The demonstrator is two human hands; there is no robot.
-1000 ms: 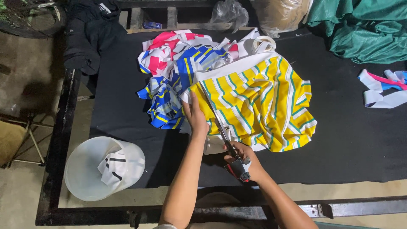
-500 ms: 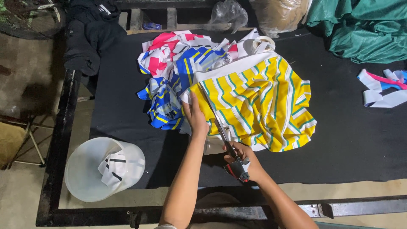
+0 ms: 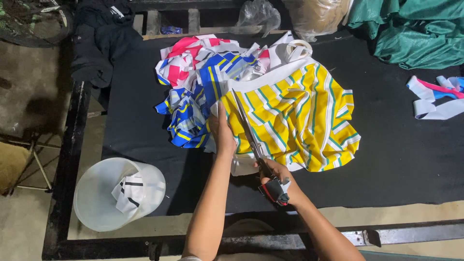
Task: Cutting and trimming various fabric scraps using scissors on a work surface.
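Now | L hand [image 3: 222,133] flat, open on yellow striped cloth [image 3: 299,121] | R hand [image 3: 276,180] gripping scissors [image 3: 249,130], blades on cloth

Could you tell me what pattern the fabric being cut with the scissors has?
The fabric is yellow with white and green stripes, clearest in the head view.

At nine o'clock I see a white bucket [image 3: 104,198] holding scraps beside the black desk [image 3: 411,159]. Green cloth [image 3: 411,29] lies at one o'clock, a dark jacket [image 3: 99,38] at eleven, and loose strips [image 3: 435,99] at three.
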